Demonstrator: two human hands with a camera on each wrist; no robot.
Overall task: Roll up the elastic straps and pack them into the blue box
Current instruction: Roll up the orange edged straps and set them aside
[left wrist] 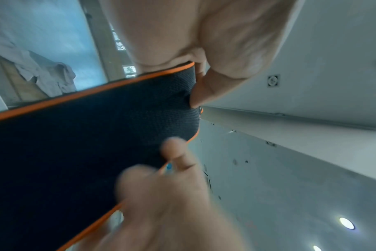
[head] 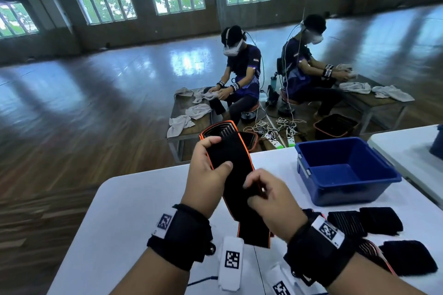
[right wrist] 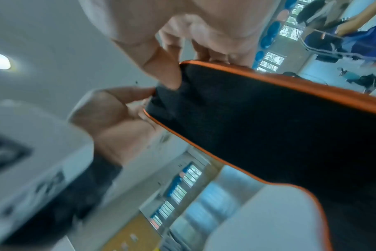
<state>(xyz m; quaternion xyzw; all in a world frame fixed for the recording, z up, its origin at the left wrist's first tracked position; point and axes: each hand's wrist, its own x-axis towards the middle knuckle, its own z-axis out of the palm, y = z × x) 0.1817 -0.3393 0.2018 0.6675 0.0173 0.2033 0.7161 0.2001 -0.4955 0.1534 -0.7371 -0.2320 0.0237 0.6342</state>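
A black elastic strap (head: 233,170) with orange piping is held up over the white table (head: 134,199), its far end lifted and its near end hanging to the tabletop. My left hand (head: 211,170) grips its left edge, thumb across the front. My right hand (head: 266,196) pinches its right edge lower down. The left wrist view shows the strap (left wrist: 86,135) stretched under my thumb. In the right wrist view the strap (right wrist: 258,127) is pinched by thumb and fingers. The blue box (head: 342,170) stands to the right, nothing seen in it.
Several black straps (head: 381,220) lie on the table at the right, near my right wrist. White marker tags (head: 231,261) lie at the table's front. A second white table (head: 407,151) abuts at the right. Two seated people (head: 242,72) handle towels on low tables beyond.
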